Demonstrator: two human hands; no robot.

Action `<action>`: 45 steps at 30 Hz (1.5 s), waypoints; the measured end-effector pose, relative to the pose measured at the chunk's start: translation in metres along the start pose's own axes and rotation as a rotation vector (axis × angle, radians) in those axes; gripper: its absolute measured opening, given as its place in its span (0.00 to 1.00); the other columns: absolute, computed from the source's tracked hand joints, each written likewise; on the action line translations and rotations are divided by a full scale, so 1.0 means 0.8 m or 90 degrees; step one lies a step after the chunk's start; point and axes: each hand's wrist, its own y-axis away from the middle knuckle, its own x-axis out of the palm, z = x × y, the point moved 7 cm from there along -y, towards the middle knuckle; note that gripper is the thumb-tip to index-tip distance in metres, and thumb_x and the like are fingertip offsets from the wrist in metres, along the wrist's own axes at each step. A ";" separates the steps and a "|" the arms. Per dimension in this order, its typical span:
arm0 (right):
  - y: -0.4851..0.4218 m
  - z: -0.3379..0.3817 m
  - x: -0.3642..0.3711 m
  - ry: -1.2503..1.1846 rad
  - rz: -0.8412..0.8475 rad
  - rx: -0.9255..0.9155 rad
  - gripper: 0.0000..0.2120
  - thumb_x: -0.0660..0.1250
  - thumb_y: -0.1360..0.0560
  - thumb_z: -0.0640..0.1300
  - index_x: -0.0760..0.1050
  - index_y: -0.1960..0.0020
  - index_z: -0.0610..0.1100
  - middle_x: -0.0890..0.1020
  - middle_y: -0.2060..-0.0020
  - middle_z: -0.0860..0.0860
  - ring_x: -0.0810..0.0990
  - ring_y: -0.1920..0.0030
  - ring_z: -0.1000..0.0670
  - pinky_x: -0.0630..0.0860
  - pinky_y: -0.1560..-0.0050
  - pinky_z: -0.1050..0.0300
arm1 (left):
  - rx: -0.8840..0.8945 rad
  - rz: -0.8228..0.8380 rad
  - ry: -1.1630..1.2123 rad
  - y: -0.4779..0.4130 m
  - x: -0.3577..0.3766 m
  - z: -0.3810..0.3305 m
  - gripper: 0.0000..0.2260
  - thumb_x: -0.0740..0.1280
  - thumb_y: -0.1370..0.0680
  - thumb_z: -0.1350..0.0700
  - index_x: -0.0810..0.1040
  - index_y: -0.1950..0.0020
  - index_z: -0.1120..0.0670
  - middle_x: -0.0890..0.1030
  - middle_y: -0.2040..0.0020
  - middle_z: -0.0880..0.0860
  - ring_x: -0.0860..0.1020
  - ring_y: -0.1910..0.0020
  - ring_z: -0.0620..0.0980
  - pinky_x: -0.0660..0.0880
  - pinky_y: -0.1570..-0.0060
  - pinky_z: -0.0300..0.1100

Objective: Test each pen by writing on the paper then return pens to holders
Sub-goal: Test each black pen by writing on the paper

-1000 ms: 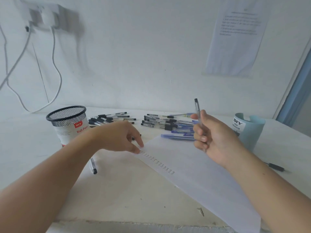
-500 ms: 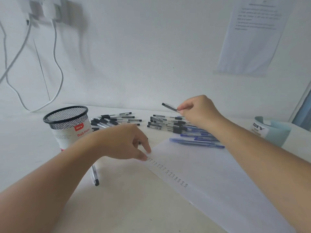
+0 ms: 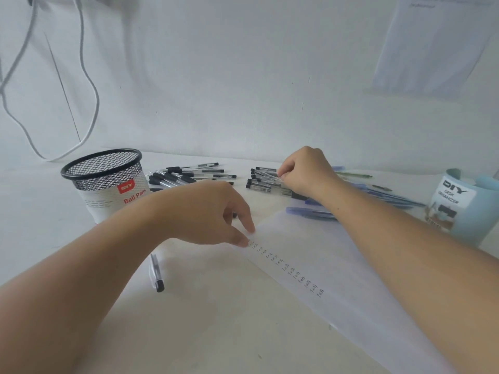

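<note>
Step in hand: pen selection, with right hand (image 3: 305, 176) pinching a clear pen (image 3: 267, 174) atop the black-capped pile (image 3: 259, 184) beyond the paper (image 3: 337, 265), while left hand (image 3: 205, 211), fingers relaxed, presses fingertips (image 3: 244, 241) on the paper edge beside the test marks (image 3: 291, 268). Next move likely requires lifting that pen free of its neighbours and bringing its tip to bare paper. Right fingertips are partly hidden, so the grip's exact form is unclear; blue organizer (image 3: 464, 206) is cut off at the frame edge.

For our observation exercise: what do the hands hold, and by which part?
The right hand pinches a clear pen near one end; the left hand holds nothing, fingertips pressing the paper.
</note>
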 end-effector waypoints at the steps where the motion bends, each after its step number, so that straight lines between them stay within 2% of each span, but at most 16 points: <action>1: 0.001 0.000 0.002 0.001 0.005 -0.004 0.13 0.68 0.29 0.34 0.87 0.59 0.48 0.87 0.57 0.51 0.83 0.51 0.49 0.82 0.46 0.54 | -0.002 -0.001 0.002 0.001 0.000 0.000 0.07 0.76 0.26 0.42 0.84 0.48 0.35 0.76 0.69 0.36 0.74 0.69 0.35 0.68 0.63 0.35; 6: 0.004 -0.001 0.000 -0.002 -0.012 -0.016 0.12 0.67 0.28 0.33 0.87 0.56 0.45 0.85 0.59 0.51 0.83 0.52 0.48 0.80 0.50 0.57 | 0.002 -0.003 -0.003 0.002 -0.001 -0.002 0.07 0.75 0.26 0.42 0.84 0.48 0.34 0.76 0.69 0.36 0.74 0.69 0.35 0.67 0.63 0.35; 9: 0.006 -0.001 -0.002 -0.010 -0.031 -0.022 0.12 0.66 0.29 0.32 0.87 0.56 0.43 0.83 0.62 0.52 0.83 0.52 0.47 0.81 0.49 0.53 | 0.002 0.000 0.001 0.002 -0.001 -0.002 0.07 0.76 0.26 0.42 0.84 0.49 0.34 0.76 0.69 0.36 0.74 0.69 0.36 0.67 0.63 0.35; 13: 0.008 0.012 0.000 -0.029 -0.042 -0.049 0.11 0.66 0.27 0.36 0.86 0.55 0.46 0.84 0.59 0.51 0.82 0.54 0.46 0.82 0.49 0.50 | 0.008 -0.002 0.005 0.002 -0.002 -0.002 0.08 0.76 0.25 0.43 0.84 0.47 0.35 0.76 0.69 0.37 0.74 0.69 0.37 0.67 0.66 0.31; 16: 0.002 0.036 -0.001 -0.073 -0.014 -0.069 0.07 0.69 0.25 0.41 0.85 0.53 0.49 0.83 0.59 0.53 0.81 0.56 0.49 0.80 0.48 0.52 | 0.007 -0.002 0.008 0.003 -0.001 -0.002 0.08 0.76 0.25 0.42 0.84 0.46 0.35 0.77 0.69 0.38 0.74 0.70 0.37 0.67 0.67 0.31; 18: -0.005 0.057 0.009 -0.073 0.049 -0.081 0.05 0.70 0.23 0.45 0.84 0.51 0.52 0.82 0.57 0.54 0.80 0.52 0.49 0.78 0.44 0.50 | 0.005 -0.002 0.010 0.004 -0.001 -0.001 0.09 0.75 0.25 0.42 0.84 0.46 0.35 0.77 0.68 0.39 0.74 0.70 0.37 0.67 0.66 0.32; 20: -0.012 0.074 0.032 0.018 0.127 -0.090 0.06 0.67 0.21 0.49 0.83 0.48 0.56 0.81 0.53 0.56 0.75 0.43 0.48 0.73 0.39 0.46 | -0.001 -0.001 0.012 0.003 -0.001 -0.001 0.09 0.75 0.25 0.42 0.84 0.46 0.34 0.77 0.68 0.39 0.74 0.70 0.36 0.68 0.65 0.33; 22: -0.015 0.085 0.054 0.105 0.173 -0.101 0.08 0.64 0.19 0.51 0.81 0.45 0.59 0.76 0.50 0.57 0.66 0.37 0.47 0.66 0.41 0.47 | -0.002 0.001 0.010 0.003 -0.001 -0.001 0.09 0.75 0.25 0.41 0.84 0.46 0.34 0.78 0.67 0.40 0.74 0.70 0.36 0.67 0.66 0.33; 24: -0.017 0.092 0.069 0.120 0.200 -0.098 0.11 0.61 0.18 0.50 0.80 0.42 0.61 0.70 0.50 0.58 0.62 0.39 0.44 0.64 0.42 0.48 | 0.002 0.005 0.002 0.002 -0.002 0.000 0.09 0.75 0.25 0.41 0.84 0.46 0.34 0.78 0.66 0.40 0.74 0.69 0.36 0.67 0.66 0.33; 28: -0.018 0.100 0.084 0.160 0.191 -0.084 0.14 0.59 0.17 0.44 0.79 0.37 0.55 0.60 0.58 0.59 0.55 0.50 0.47 0.63 0.33 0.45 | 0.003 0.005 -0.001 -0.001 -0.001 0.001 0.09 0.75 0.25 0.41 0.84 0.46 0.34 0.77 0.68 0.37 0.74 0.69 0.36 0.66 0.66 0.32; 32: -0.027 0.102 0.098 0.228 0.137 -0.110 0.11 0.62 0.21 0.42 0.81 0.47 0.54 0.75 0.48 0.55 0.62 0.43 0.45 0.64 0.42 0.43 | 0.011 0.003 -0.014 -0.002 0.000 0.001 0.09 0.75 0.25 0.41 0.84 0.45 0.34 0.77 0.69 0.36 0.75 0.69 0.35 0.66 0.66 0.33; 33: -0.030 0.099 0.098 0.230 0.122 -0.107 0.09 0.63 0.22 0.43 0.81 0.49 0.53 0.76 0.48 0.54 0.63 0.41 0.45 0.64 0.43 0.44 | 0.011 0.003 -0.015 -0.002 0.000 0.001 0.09 0.75 0.25 0.41 0.84 0.45 0.34 0.77 0.69 0.36 0.75 0.69 0.35 0.67 0.65 0.34; 35: -0.034 0.094 0.090 0.175 0.095 -0.086 0.07 0.64 0.23 0.43 0.80 0.51 0.53 0.78 0.53 0.56 0.65 0.40 0.46 0.64 0.44 0.45 | 0.009 0.004 -0.013 -0.002 0.000 0.001 0.09 0.75 0.25 0.41 0.84 0.45 0.35 0.76 0.69 0.36 0.74 0.69 0.35 0.67 0.65 0.34; 38: -0.034 0.081 0.058 -0.049 0.038 -0.021 0.03 0.69 0.26 0.45 0.80 0.57 0.52 0.80 0.58 0.59 0.73 0.43 0.50 0.70 0.44 0.49 | 0.012 0.001 -0.011 -0.002 -0.001 0.000 0.09 0.75 0.25 0.42 0.84 0.45 0.35 0.77 0.68 0.38 0.74 0.69 0.36 0.67 0.65 0.35; 41: -0.016 0.074 0.010 -0.357 -0.008 0.020 0.01 0.74 0.27 0.44 0.83 0.56 0.47 0.84 0.60 0.54 0.80 0.56 0.53 0.75 0.54 0.57 | 0.007 -0.003 -0.009 -0.001 0.000 0.001 0.09 0.75 0.25 0.42 0.84 0.46 0.35 0.77 0.68 0.38 0.74 0.69 0.36 0.67 0.65 0.34; 45: 0.021 0.066 -0.056 -0.662 -0.062 0.055 0.03 0.70 0.21 0.44 0.76 0.52 0.46 0.86 0.56 0.43 0.84 0.59 0.48 0.77 0.57 0.53 | 0.000 0.004 0.001 0.002 0.000 0.000 0.08 0.76 0.25 0.42 0.84 0.47 0.35 0.75 0.70 0.35 0.74 0.70 0.35 0.68 0.63 0.35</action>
